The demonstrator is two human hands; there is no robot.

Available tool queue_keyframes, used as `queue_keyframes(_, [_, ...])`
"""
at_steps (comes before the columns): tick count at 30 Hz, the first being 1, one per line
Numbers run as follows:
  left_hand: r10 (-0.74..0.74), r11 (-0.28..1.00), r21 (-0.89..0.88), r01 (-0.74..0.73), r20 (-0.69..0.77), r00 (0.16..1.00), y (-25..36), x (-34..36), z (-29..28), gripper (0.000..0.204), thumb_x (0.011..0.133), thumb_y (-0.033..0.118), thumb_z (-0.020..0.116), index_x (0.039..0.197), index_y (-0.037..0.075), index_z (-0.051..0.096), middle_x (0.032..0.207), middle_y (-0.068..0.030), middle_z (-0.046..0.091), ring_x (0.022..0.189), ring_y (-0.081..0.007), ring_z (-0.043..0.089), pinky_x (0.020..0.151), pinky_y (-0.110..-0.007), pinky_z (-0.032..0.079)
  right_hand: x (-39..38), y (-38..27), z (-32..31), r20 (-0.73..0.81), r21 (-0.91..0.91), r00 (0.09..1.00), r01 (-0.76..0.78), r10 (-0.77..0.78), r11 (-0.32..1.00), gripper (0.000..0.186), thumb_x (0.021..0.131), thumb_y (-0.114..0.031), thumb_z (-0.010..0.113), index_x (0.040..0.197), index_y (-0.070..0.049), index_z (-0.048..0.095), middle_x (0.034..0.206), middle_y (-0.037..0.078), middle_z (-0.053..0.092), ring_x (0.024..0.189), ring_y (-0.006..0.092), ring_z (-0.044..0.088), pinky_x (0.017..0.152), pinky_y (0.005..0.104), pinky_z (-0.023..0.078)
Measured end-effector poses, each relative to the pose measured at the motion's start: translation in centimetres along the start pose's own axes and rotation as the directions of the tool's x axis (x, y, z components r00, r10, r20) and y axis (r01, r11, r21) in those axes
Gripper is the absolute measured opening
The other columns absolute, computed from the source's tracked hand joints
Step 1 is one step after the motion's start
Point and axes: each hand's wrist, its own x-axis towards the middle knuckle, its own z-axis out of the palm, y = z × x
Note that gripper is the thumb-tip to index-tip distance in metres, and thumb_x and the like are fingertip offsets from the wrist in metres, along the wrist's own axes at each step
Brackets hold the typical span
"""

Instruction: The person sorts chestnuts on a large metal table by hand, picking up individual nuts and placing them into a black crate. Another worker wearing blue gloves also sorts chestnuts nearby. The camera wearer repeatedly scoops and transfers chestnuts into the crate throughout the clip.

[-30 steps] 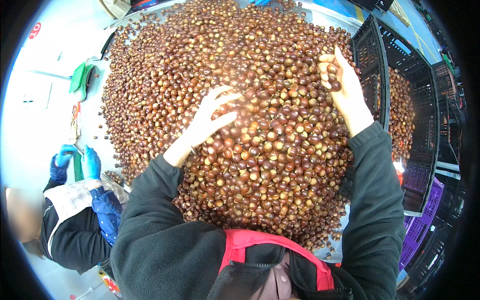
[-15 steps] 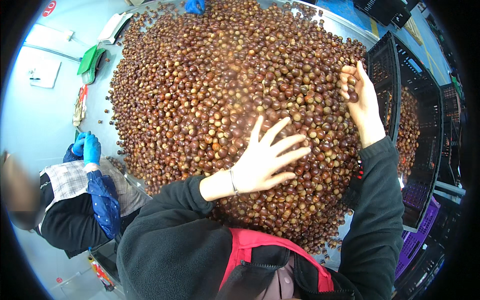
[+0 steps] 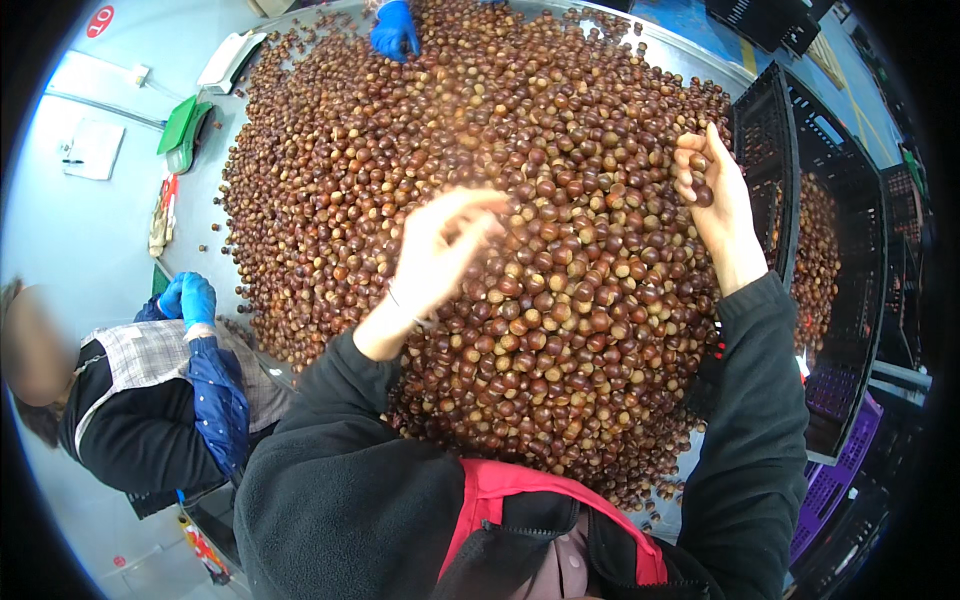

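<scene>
A broad heap of glossy brown chestnuts [image 3: 560, 330] covers the metal table in front of me. Above the middle of the heap is my left hand [image 3: 435, 255], slightly blurred, its fingers bent towards the thumb. Whatever sits at those fingertips is too smeared to make out. At the heap's right side my right hand [image 3: 718, 195] is held palm inward with curled fingers. A dark chestnut [image 3: 703, 196] rests against its palm, and another shows between the fingers.
Black plastic crates [image 3: 845, 260] stand on the right, one holding chestnuts, with a purple crate [image 3: 840, 480] below. A co-worker in blue gloves [image 3: 190, 297] is at the left; another blue-gloved hand [image 3: 395, 32] reaches in at the far side. A green scoop [image 3: 182, 133] lies at the left edge.
My left hand has moved left and away from me, its spread fingers now drawn in. My right hand has hardly moved. The far blue-gloved hand reaches further over the heap.
</scene>
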Motion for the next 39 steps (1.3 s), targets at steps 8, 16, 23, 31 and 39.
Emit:
queue_keyframes(8, [0.057, 0.981, 0.183, -0.066, 0.059, 0.997, -6.3, 12.3, -7.0, 0.028, 0.099, 0.015, 0.064, 0.124, 0.006, 0.074, 0.125, -0.0103, 0.074, 0.117, -0.0208, 0.068, 0.104, -0.039, 0.052, 0.1, 0.1, -0.1, 0.009, 0.035, 1.000, 0.004, -0.005, 0.999, 0.044, 0.112, -0.041, 0.049, 0.101, -0.003, 0.067, 0.077, 0.001, 0.061, 0.062, 0.0084, 0.052, 0.054, 0.0244, 0.038])
queue_keyframes(16, [-0.025, 0.923, 0.377, -0.074, 0.251, 0.968, -12.1, 24.3, -6.1, 0.054, 0.101, 0.046, 0.065, 0.144, 0.013, 0.062, 0.149, -0.0118, 0.059, 0.137, -0.0270, 0.055, 0.114, -0.044, 0.045, 0.3, 0.1, -0.2, -0.009, 0.026, 1.000, -0.009, 0.009, 1.000, 0.044, 0.113, -0.041, 0.047, 0.099, -0.004, 0.067, 0.076, -0.001, 0.060, 0.062, 0.0071, 0.052, 0.054, 0.0241, 0.038])
queue_keyframes(23, [0.176, 0.834, 0.475, -0.281, 0.255, 0.951, -14.9, 20.5, -2.3, 0.062, 0.087, 0.052, 0.077, 0.136, 0.016, 0.067, 0.140, -0.0159, 0.060, 0.135, -0.0351, 0.050, 0.118, -0.045, 0.035, 0.2, 0.0, 0.0, 0.000, 0.029, 1.000, 0.007, -0.007, 1.000, 0.044, 0.113, -0.040, 0.048, 0.099, -0.004, 0.066, 0.076, -0.001, 0.060, 0.060, 0.0063, 0.051, 0.052, 0.0226, 0.038])
queue_keyframes(31, [0.102, 0.834, 0.454, -0.314, 0.432, 0.896, -8.4, 11.8, 0.0, 0.057, 0.090, 0.051, 0.075, 0.136, 0.019, 0.065, 0.131, -0.0107, 0.063, 0.126, -0.0304, 0.052, 0.110, -0.048, 0.039, 0.1, 0.1, 0.5, -0.011, 0.003, 1.000, -0.006, 0.006, 1.000, 0.043, 0.112, -0.041, 0.048, 0.100, -0.004, 0.066, 0.077, -0.001, 0.062, 0.060, 0.0057, 0.051, 0.052, 0.0220, 0.037])
queue_keyframes(39, [0.243, 0.872, 0.251, -0.421, 0.525, 0.816, -2.1, 5.2, 4.3, 0.065, 0.089, 0.048, 0.073, 0.144, 0.016, 0.060, 0.143, -0.0106, 0.055, 0.137, -0.0299, 0.046, 0.117, -0.050, 0.031, -0.1, 0.2, 0.4, -0.001, -0.043, 1.000, -0.009, 0.009, 0.999, 0.044, 0.111, -0.047, 0.050, 0.104, -0.006, 0.064, 0.080, -0.003, 0.057, 0.064, 0.0054, 0.049, 0.054, 0.0215, 0.036])
